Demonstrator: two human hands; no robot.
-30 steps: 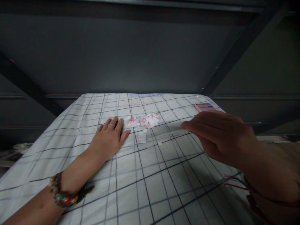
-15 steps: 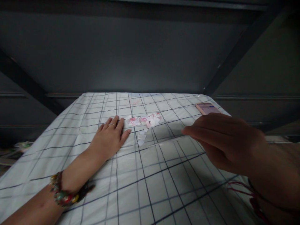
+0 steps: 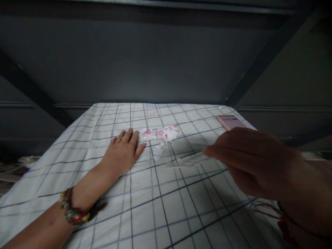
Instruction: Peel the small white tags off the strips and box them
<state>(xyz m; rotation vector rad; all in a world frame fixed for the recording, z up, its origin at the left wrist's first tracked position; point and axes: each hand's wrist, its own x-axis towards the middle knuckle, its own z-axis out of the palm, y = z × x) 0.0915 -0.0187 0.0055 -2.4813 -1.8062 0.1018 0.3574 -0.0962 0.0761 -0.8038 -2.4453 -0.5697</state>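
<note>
My left hand (image 3: 121, 149) lies flat on the checked cloth, fingers stretched out, a thin ring on one finger. Just right of its fingertips is a row of torn paper scraps (image 3: 169, 133), white with pink marks. A few whiter paper bits (image 3: 158, 150) trail down from that row. My right hand (image 3: 250, 159) is closed, thumb and fingers pinching one end of a thin strip of clear tape (image 3: 188, 162). The strip stretches left above the cloth, and a small pale bit shows on it. The far fingers of my right hand are hidden.
A phone (image 3: 230, 121) in a pink case lies at the far right of the cloth, partly behind my right hand. White cloth with dark grid lines (image 3: 145, 221) covers the surface. A dark panelled wall (image 3: 160, 62) rises behind its far edge.
The clear strip has turned, so more of its width shows now, and its free end is nearer me. My right hand has shifted slightly to the right; my left hand stays flat.
</note>
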